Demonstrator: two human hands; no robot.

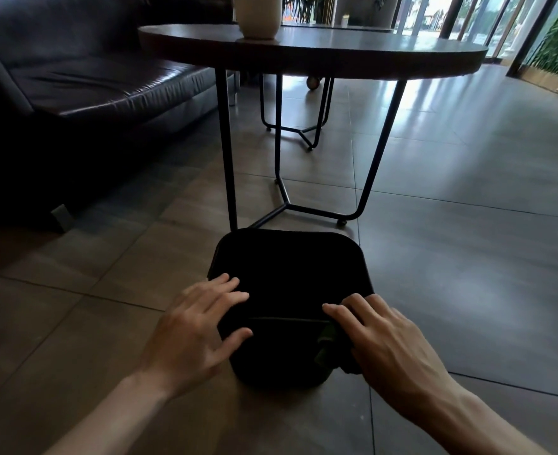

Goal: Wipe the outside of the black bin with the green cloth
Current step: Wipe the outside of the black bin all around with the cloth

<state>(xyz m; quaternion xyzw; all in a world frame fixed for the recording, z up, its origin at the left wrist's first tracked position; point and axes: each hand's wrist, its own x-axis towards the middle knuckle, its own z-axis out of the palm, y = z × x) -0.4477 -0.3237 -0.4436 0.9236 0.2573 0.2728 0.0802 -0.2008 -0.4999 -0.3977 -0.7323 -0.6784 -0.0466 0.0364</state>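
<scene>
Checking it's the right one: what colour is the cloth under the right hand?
Dark green cloth, seen in the head view.

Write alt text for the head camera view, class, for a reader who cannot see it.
Two bare hands rest on a black bin standing on a tiled floor: the left hand lies with straight fingers on its left side, and the right hand presses a green cloth against its near right side. Behind stand a round table and a dark sofa.

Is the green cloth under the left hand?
No, the green cloth sits under the right hand; the left hand rests bare on the black bin.
</scene>
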